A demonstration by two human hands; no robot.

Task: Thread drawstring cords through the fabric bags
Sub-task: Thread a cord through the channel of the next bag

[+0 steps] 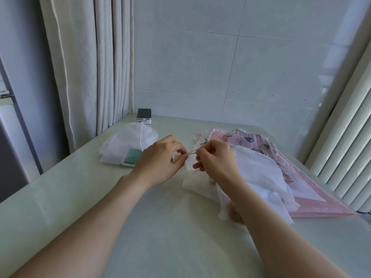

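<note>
- Dead centre, lifted off the table: a short run of drawstring cord [192, 152], pale, pulled straight, long axis left-to-right, tilting a touch upward toward the right end.
- Pinched at both ends: left hand [160, 160] clamped on the lower left end with thumb and forefinger, right hand [215, 160] clamped on the higher right end, other fingers curled beneath.
- Even reach for both hands, neither nearer, with nothing but that bit of cord across the gap between the fingertips.
- Directly below, trailing toward the near right: the white fabric bag [195, 182], crumpled, upper edge bunched against the left fingers. Channel opening lost in the folds. Cord already inside or not, cannot tell.
- Judging from that: bag edge right beside the left pinch, so probably a feed leftward and down along the hem, slack coming from the right.
- Likely snag: thin, floppy cloth, an easy opening to lose.
- Further right, a fanned stack waiting: pink printed bag [253, 140] at the back, more white bags [259, 167] on top, large pink bag [321, 199] underneath.
- Off to the left, well apart from the hands: a pile of corded white bags [128, 143], a green label [132, 155] showing on one.
- Just behind that pile, at the table's far edge: a small dark-topped device [144, 115]. Phone or power bank, cannot tell.
- Under it all, the pale table [170, 227].
</note>
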